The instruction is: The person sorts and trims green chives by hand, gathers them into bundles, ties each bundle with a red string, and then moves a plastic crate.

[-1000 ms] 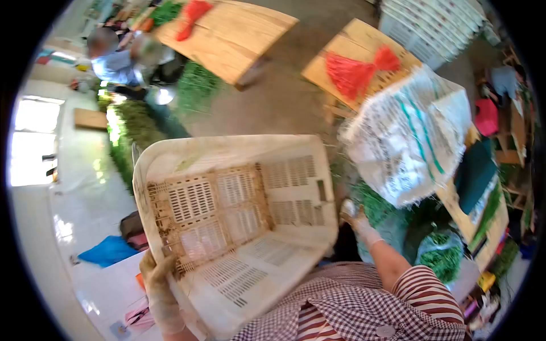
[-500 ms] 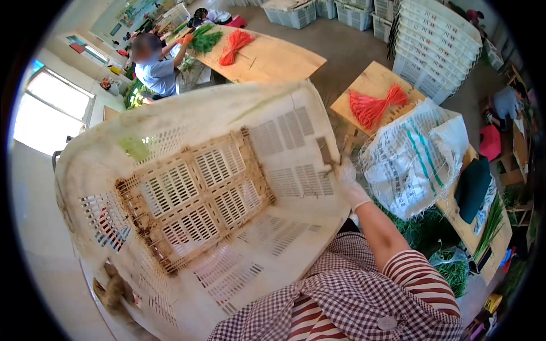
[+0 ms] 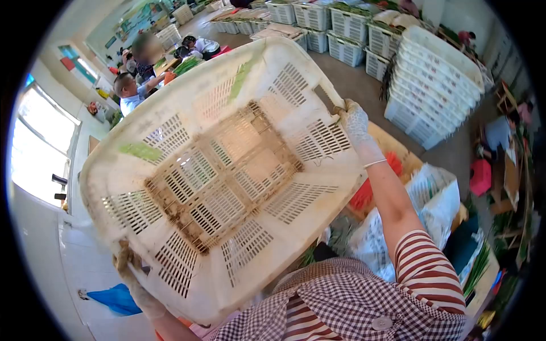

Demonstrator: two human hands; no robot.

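A large white plastic basket point(image 3: 318, 196) with slotted walls is held up in front of me, tilted so its inside faces me. Brown dirt and bits of debris cling to the ribs of its floor. My right hand point(image 3: 354, 122), in a whitish glove, grips the handle opening on the right end. At the lower left end, my left hand point(image 3: 133, 278) in a soiled glove is wrapped round the other handle, its fingertips over the rim. Nothing lies loose inside the basket apart from the debris.
Behind the basket's right end are a wooden table point(image 3: 392, 139), red ties point(image 3: 364, 196) and a white woven sack point(image 3: 432, 193). Stacked white baskets point(image 3: 435, 85) stand at the back right. Co-workers sit at the far left, near a person in light blue point(image 3: 129, 102).
Both hands have raised the basket and turned it, so its right end sits higher and its floor shows more squarely. My left forearm has come into view; the head view has shifted.
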